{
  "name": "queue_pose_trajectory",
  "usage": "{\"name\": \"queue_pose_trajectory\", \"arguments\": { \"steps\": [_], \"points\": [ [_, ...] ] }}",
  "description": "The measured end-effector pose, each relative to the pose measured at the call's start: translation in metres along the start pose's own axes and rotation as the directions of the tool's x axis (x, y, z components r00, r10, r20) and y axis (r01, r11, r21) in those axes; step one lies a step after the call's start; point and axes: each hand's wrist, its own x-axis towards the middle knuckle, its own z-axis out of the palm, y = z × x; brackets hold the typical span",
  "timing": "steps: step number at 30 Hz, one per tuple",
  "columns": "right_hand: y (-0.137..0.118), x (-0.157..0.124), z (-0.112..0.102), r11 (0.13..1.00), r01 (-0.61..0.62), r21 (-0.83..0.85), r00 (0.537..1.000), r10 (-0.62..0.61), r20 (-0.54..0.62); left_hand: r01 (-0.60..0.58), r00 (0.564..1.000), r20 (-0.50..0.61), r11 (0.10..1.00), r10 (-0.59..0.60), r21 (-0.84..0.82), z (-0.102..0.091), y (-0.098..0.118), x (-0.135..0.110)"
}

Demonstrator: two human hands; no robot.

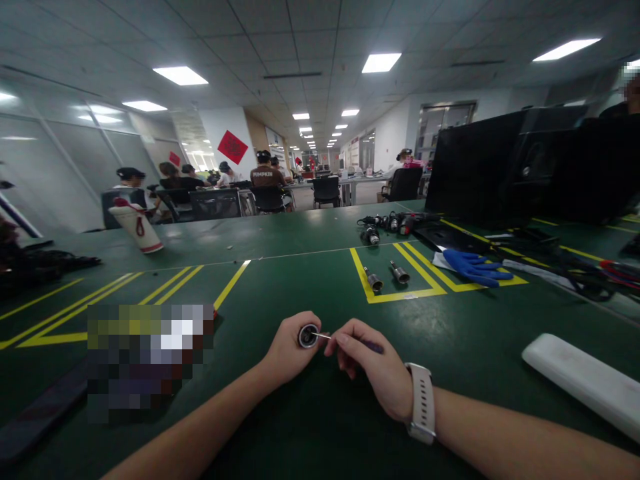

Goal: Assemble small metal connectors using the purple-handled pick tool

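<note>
My left hand (293, 343) is wrapped round a short metal cylinder (307, 336), its round, dark open end tilted up toward me. In my right hand (367, 357) is a thin screwdriver (323, 335) with a dark handle, mostly hidden by the fingers. The metal shaft points left, and its tip reaches into the mouth of the cylinder. Both hands are just above the green table. Beyond them, two cup-shaped metal pieces with narrow shanks, one on the left (373, 280) and one on the right (399, 272), lie inside a yellow-taped square.
Corded black-and-metal tools (371, 233) lie behind the taped square. To the right are a blue glove (473, 267), cables, a white elongated case (580, 380) and large black boxes (480, 160). A white cup (137, 227) stands far left; a blurred-out object (150, 353) lies nearer. Several people sit beyond.
</note>
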Motion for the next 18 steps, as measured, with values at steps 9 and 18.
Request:
{"name": "queue_pose_trajectory", "arguments": {
  "steps": [9,18],
  "points": [
    [0.0007,-0.0007,-0.0003,0.999,0.043,-0.025,0.999,-0.043,-0.031,0.015,1.0,-0.015,1.0,-0.015,0.009,0.0007,-0.0033,-0.0007],
    [-0.0007,-0.0005,-0.0002,0.998,0.028,-0.052,1.0,-0.028,-0.004,-0.021,0.999,0.028,1.0,0.021,0.017,0.0,-0.0039,-0.002]
  ]
}}
